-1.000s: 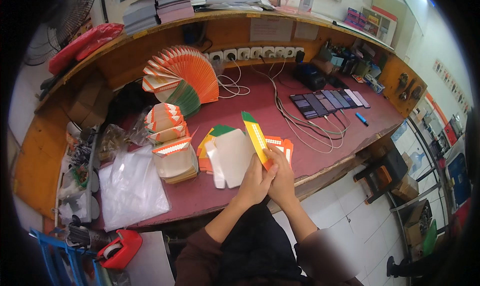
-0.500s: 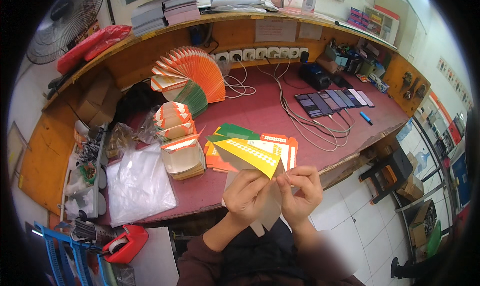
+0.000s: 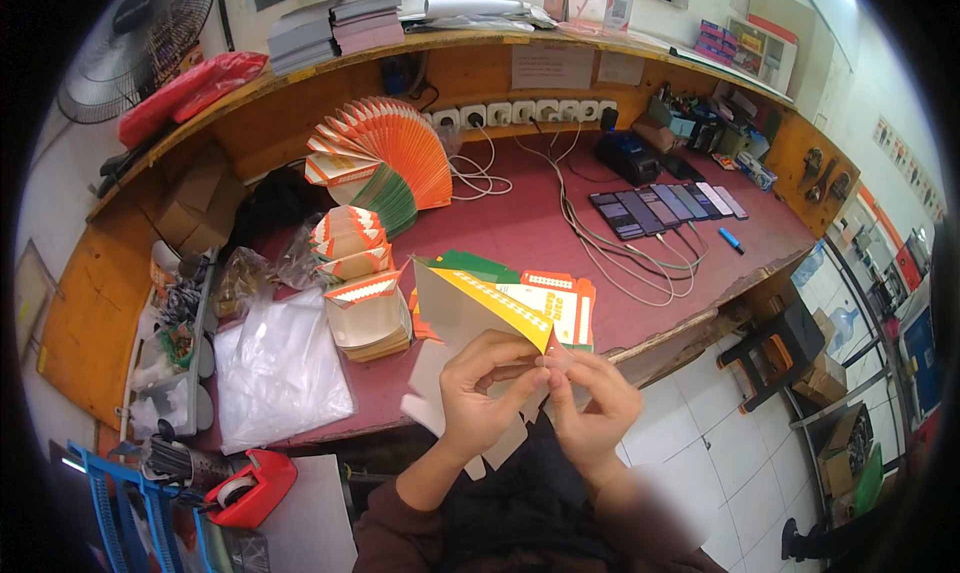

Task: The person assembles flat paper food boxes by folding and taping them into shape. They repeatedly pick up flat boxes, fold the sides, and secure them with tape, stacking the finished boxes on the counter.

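Near the table's front edge, both my hands are closed on a thin cardboard carton blank (image 3: 470, 308), yellow with a white pattern on one face and plain grey-white on the other. My left hand (image 3: 488, 388) pinches its near corner, and my right hand (image 3: 597, 403) meets it there, fingertips almost touching. Something small and pale shows between the fingertips, too small to name. The blank is partly folded, its plain flaps hanging below my left hand. Just behind lie orange-and-white printed cartons (image 3: 562, 303) and a green one (image 3: 475, 264).
Bundles of folded cartons (image 3: 370, 313) stand left of my hands, with a fanned orange stack (image 3: 410, 163) behind. Clear plastic bags (image 3: 280, 373) and a red tape dispenser (image 3: 255, 488) are at left. Phones (image 3: 665, 208), white cables (image 3: 600, 248) and a blue marker (image 3: 732, 240) lie at right.
The blank has tilted, so more of its plain inner side shows and less yellow. My left hand's fingertips have moved right to meet my right hand's at the corner.
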Motion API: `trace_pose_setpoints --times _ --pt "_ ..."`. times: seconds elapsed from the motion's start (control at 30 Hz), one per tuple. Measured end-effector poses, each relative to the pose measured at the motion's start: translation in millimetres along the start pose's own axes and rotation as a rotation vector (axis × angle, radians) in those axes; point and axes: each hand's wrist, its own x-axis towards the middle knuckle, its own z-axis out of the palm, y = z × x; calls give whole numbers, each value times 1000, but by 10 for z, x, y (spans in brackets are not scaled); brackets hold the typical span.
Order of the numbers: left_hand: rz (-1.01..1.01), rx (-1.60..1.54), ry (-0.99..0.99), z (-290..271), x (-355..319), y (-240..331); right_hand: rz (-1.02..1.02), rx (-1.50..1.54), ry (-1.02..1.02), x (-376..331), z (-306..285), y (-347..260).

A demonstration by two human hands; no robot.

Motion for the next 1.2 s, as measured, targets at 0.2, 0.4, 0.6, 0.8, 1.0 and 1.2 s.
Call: trace_pose_setpoints --times 0.2,0.4,0.6,0.8,1.0,1.2 --pt "49 -174 169 100 16 -124 -275 -349 -142 -72 190 26" --pt "-173 -398 486 -18 71 -216 18 -381 -242 -42 33 189" --pt "288 581 -141 35 -55 -241 212 -128 -240 58 -232 307" --pt "596 1028 -44 61 -240 -398 474 182 -225 -42 -180 445" --pt "435 627 148 42 -359 -490 277 151 87 -152 -74 607" --pt "-111 -83 266 128 -495 -483 70 18 3 -277 -35 398"
